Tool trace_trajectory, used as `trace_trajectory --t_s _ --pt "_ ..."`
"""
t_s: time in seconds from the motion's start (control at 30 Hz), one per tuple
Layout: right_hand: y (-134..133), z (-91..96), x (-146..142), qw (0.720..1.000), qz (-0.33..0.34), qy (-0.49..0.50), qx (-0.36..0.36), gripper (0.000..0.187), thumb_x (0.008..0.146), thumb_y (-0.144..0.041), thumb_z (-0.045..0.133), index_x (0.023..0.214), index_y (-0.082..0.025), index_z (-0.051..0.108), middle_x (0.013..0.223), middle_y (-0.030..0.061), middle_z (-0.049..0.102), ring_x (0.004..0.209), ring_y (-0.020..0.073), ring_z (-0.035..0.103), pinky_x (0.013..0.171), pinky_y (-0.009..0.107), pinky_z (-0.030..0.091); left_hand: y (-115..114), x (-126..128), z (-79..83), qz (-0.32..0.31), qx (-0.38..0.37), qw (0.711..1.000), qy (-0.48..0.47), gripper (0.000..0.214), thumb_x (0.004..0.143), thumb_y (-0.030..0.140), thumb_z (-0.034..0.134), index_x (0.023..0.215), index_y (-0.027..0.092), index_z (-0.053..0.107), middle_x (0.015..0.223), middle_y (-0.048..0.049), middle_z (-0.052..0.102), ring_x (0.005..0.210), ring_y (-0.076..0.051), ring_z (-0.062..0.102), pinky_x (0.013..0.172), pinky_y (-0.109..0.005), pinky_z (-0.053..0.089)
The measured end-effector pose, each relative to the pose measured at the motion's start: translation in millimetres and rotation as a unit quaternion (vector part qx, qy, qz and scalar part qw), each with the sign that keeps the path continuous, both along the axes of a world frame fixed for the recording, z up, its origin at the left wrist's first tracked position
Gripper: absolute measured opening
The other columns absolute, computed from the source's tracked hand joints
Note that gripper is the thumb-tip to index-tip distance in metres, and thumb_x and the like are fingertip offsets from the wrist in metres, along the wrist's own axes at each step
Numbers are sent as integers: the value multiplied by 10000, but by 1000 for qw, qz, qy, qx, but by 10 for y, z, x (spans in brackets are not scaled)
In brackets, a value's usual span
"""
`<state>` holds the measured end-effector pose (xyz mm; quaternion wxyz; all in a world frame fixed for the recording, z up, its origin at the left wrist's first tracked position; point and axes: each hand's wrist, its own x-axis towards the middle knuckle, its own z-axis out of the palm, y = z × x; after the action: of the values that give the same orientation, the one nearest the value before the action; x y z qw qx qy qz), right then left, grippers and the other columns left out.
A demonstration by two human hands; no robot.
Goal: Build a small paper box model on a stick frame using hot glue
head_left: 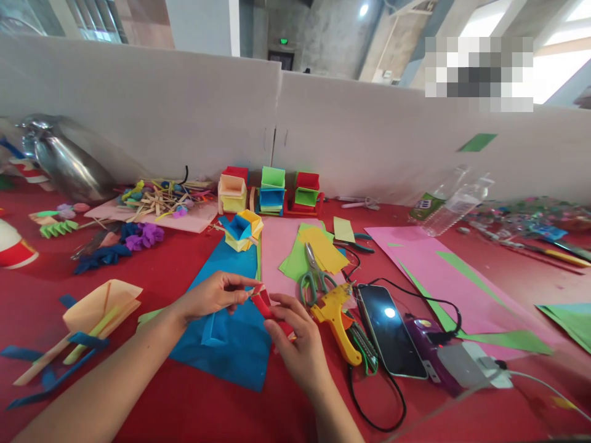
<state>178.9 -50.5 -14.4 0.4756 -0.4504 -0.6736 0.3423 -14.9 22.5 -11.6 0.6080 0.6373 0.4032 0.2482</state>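
- We see a small red folded paper [265, 303] just below the middle of the frame. Both hands hold it above the tabletop [194, 406], which is covered in red.
- The piece is bright red, short and narrow, and creased into a thick strip with a pale edge at its upper left tip. Its lower right end runs under the right hand's fingers, so we cannot tell its full shape.
- The left hand [210, 296] comes in from the lower left. Its fingers are drawn close, with thumb and forefinger pinching the upper left tip of the red folded paper.
- The right hand [299, 347] comes up from the bottom edge. Its fingers curl narrowly around the lower end, holding it.
- Under the hands lies a blue sheet [231, 351], with a pink sheet [277, 246] above it.
- Right of the hands we find green-handled scissors [314, 278], a yellow glue gun [336, 319] and a phone [390, 329], close together.
- Toward the upper middle, coloured paper boxes [272, 187] stand in a row by the white partition [138, 104].
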Motion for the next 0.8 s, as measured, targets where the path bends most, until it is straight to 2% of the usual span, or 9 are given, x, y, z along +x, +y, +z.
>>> trace_trajectory --t_s 0.1,0.17,0.23,0.4,0.47,0.6,0.8 --pt "27 17 -22 998 -4 49 -29 190 836 -276 496 803 -194 665 989 78 607 965 192 557 803 291 438 6 -6 -4 -4 1 1000 2 412 753 335 577 1140 193 574 737 -11 596 544 -73 462 497 -202 395" --pt "50 21 -41 992 -6 100 -80 170 809 -306 538 871 -194 650 880 59 633 847 176 589 723 278 461 12 -9 -7 -6 6 1000 4 413 755 332 574 1145 194 572 740 -16 602 541 -75 459 492 -203 390" --pt "83 26 -49 978 1 149 -146 254 773 -347 579 970 -192 614 782 33 642 717 153 596 650 266 470 13 -9 -5 -6 10 1000 5 414 759 335 573 1145 186 574 718 -14 593 534 -74 449 486 -202 382" --pt "233 59 -24 948 4 211 -238 389 724 -384 605 1045 -166 577 885 53 641 662 129 587 630 272 476 -3 -2 12 -5 6 1000 0 409 755 356 581 1129 189 585 698 -1 556 532 -69 437 482 -199 372" --pt "312 68 -25 944 15 201 -260 392 678 -352 643 1009 -149 592 806 39 642 631 126 575 605 267 462 -11 -2 19 -2 4 1000 2 389 753 358 582 1104 191 601 700 1 543 549 -73 442 480 -195 370" --pt "438 73 -71 954 20 175 -241 306 633 -304 658 888 -136 628 633 -6 609 540 103 526 527 235 406 -10 -20 32 -6 17 1000 0 371 760 360 571 1091 198 608 694 11 517 555 -72 435 485 -196 374" --pt "464 89 -121 971 18 134 -198 198 698 -300 600 809 -140 635 593 -1 599 527 105 521 494 222 395 -11 -28 45 -7 71 997 19 356 776 366 553 1098 221 604 697 24 468 531 -63 446 488 -205 380"
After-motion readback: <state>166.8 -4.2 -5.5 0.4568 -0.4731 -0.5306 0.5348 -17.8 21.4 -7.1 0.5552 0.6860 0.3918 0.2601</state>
